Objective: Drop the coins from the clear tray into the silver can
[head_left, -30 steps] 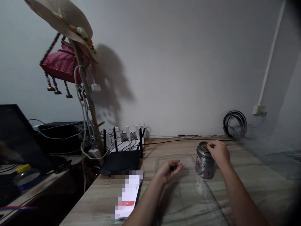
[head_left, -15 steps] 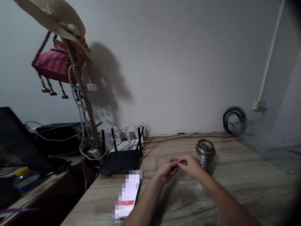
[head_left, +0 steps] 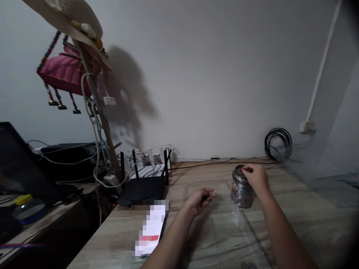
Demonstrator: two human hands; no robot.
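Note:
A silver metal can with printed pictures (head_left: pixel 241 194) stands upright on the table, its lid slotted like a money box. Over that lid is my right hand (head_left: pixel 257 178), thumb and fingertips pinched together at the slot. What the pinch holds is too small to make out. My left hand (head_left: pixel 200 201) hovers to the left of the can, palm turned up and fingers curled. Something small and dark lies in the left palm, its kind unclear.
On the left of the wooden table (head_left: pixel 218 239) are a phone with a lit screen (head_left: pixel 153 231) and a black router (head_left: pixel 144 190). Coiled black cable (head_left: pixel 277 144) leans on the wall at right. Small round grey objects (head_left: pixel 248 265) show at the bottom edge.
My right hand has left my left hand and moved right and up to the can's lid. The left hand stays nearly in place, its fingers still curled.

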